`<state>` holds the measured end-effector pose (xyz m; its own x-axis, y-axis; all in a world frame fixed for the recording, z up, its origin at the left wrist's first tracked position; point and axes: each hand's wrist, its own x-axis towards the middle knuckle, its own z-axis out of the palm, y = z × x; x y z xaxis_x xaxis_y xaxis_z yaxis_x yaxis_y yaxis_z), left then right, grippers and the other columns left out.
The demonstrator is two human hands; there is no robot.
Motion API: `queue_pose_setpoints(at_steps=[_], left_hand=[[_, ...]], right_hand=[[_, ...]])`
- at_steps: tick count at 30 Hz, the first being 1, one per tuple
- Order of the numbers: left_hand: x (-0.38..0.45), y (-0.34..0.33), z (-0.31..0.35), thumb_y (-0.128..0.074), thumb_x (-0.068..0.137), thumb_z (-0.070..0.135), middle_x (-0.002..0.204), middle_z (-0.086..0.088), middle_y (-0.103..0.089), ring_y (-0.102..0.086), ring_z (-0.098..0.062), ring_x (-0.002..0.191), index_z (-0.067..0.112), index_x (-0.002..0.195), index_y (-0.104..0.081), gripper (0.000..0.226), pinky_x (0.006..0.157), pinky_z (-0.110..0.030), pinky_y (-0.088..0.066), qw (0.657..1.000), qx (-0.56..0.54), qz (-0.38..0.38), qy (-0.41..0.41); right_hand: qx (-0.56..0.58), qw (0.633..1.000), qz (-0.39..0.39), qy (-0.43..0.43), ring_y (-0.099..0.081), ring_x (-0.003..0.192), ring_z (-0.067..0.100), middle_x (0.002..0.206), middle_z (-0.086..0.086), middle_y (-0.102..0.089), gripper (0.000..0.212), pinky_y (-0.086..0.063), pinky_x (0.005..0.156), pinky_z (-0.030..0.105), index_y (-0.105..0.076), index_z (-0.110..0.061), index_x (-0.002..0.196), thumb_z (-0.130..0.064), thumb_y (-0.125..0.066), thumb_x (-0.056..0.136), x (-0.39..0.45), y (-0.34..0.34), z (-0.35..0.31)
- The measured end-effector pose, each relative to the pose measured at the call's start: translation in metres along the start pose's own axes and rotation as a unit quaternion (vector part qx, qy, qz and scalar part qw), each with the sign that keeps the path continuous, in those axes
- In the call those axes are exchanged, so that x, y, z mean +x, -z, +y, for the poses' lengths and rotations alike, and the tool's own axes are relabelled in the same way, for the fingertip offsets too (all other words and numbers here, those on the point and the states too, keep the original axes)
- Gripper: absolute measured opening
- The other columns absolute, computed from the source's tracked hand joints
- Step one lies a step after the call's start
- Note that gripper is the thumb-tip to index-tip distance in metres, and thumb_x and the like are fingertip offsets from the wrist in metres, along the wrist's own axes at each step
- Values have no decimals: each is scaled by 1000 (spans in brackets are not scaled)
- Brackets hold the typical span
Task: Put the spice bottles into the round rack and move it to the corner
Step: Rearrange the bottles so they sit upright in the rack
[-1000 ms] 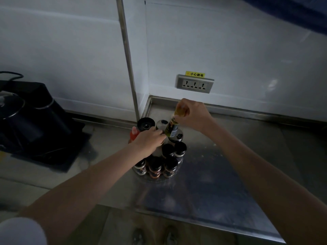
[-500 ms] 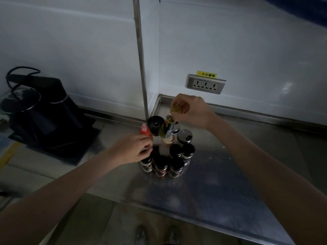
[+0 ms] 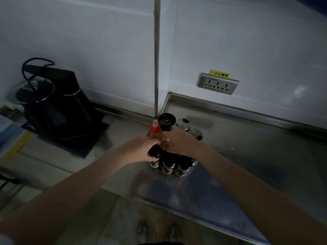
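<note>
Centre of the frame: the round rack (image 3: pixel 177 175) stands on the steel table (image 3: pixel 247 165), loaded with dark-capped spice bottles (image 3: pixel 184 167). The left hand (image 3: pixel 141 151) grasps a black-capped bottle (image 3: pixel 154 152) at the rack's left edge. The right hand (image 3: pixel 180 140) pinches a yellow-capped bottle (image 3: pixel 165 145) above the rack. Upper left: a black kettle (image 3: pixel 51 101).

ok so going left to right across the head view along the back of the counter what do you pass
black electric kettle on its base → red-capped squeeze bottle → black round-knobbed grinder top → two silver-lidded jars → grey triple wall socket
</note>
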<state>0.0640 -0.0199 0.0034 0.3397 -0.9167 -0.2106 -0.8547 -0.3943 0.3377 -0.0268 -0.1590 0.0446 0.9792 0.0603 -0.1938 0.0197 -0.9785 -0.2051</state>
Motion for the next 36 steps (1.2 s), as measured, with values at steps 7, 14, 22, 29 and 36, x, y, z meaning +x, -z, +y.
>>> queue_pose_setpoints(at_steps=[7, 14, 22, 29, 36], left_hand=[[-3, 0, -2, -69, 78, 27, 113, -6, -65, -63, -22, 97, 15, 116, -54, 42, 83, -32, -51, 1000, -10, 0, -5], [-3, 1, -1, -68, 79, 25, 114, -7, -63, -62, -22, 99, 14, 117, -52, 43, 81, -28, -47, 1000, -9, -2, 0], [-4, -1, 0, -67, 80, 17, 124, -10, -60, -59, -25, 111, 10, 123, -53, 46, 94, -30, -46, 999, -24, 23, -14], [-8, -8, -10, -68, 78, 9, 126, -11, -59, -59, -28, 112, 10, 125, -53, 49, 94, -33, -46, 997, -21, 62, -37], [-22, -4, -13, -71, 69, 19, 127, -9, -57, -57, -27, 112, 10, 120, -53, 55, 94, -36, -47, 985, 21, 146, -90]], right_hand=[[21, 1000, 18, 6, -57, 86, 20, 89, 1, -62, 22, -46, 78, 30, -58, -20, 107, -23, -46, 89, 2, 0, 6], [37, 996, -70, -33, -55, 106, 18, 106, 2, -68, 36, -44, 82, 28, -62, -18, 113, -35, -66, 82, -27, 27, 14], [-103, 993, -31, 39, -45, 116, 25, 131, 9, -48, 43, -48, 92, 38, -47, -10, 125, -23, -59, 85, -25, -20, -3], [-101, 995, 0, 29, -46, 112, 24, 129, 8, -46, 40, -43, 87, 34, -50, -10, 121, -23, -59, 85, -17, -26, -14], [-1, 1000, 2, -4, -50, 112, 22, 118, 6, -57, 38, -40, 84, 30, -54, -13, 116, -31, -62, 84, -31, -4, -2]])
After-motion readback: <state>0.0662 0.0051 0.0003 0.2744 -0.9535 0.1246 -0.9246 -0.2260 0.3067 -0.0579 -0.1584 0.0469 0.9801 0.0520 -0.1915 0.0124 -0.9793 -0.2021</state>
